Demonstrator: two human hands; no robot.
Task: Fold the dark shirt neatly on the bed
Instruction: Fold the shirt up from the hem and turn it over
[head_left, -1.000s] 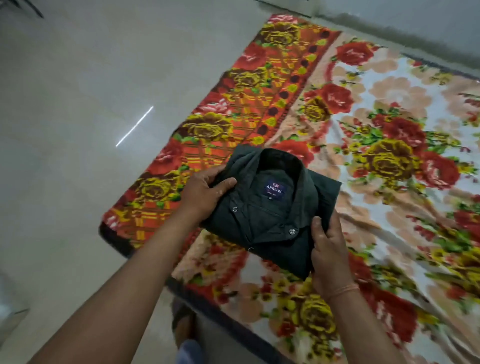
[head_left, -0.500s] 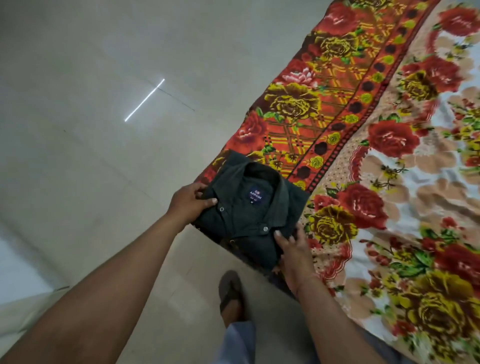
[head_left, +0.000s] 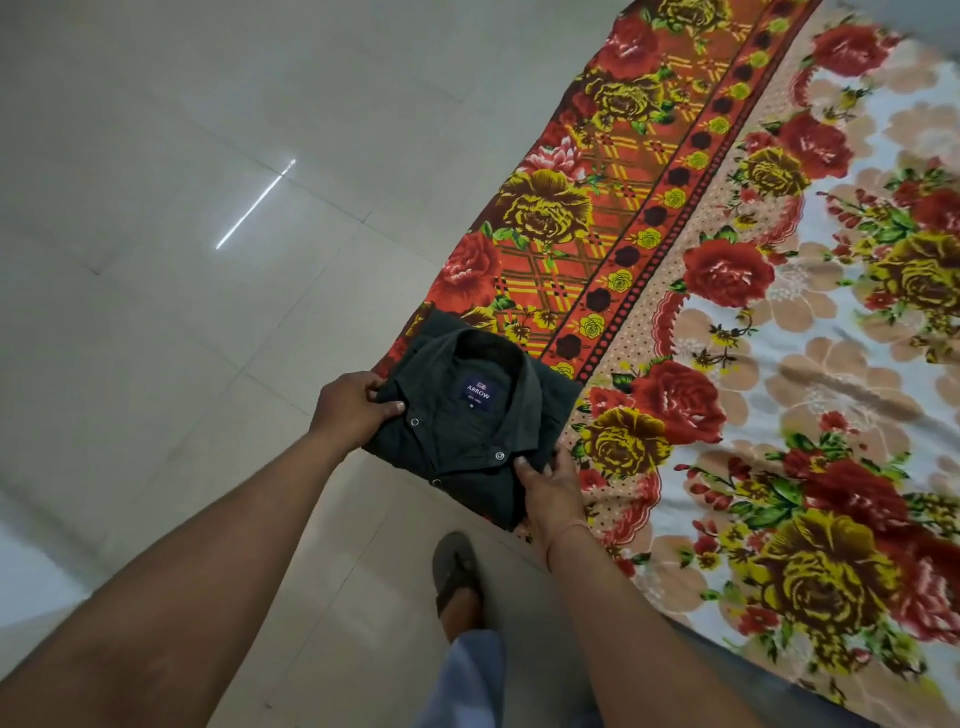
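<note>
While the dark shirt (head_left: 467, 415) sits folded in a compact rectangle at the near-left corner of the bed (head_left: 810, 374), collar & label up, both hands pinch it: left hand (head_left: 350, 402) fingers clenched on its left edge, right hand (head_left: 553, 488) grasping the near-right corner. Risk, imo: it partly overhangs the bed edge, so an uneven pull or early let-go could tip it onto the floor (head_left: 182, 260) & undo the folds.
</note>
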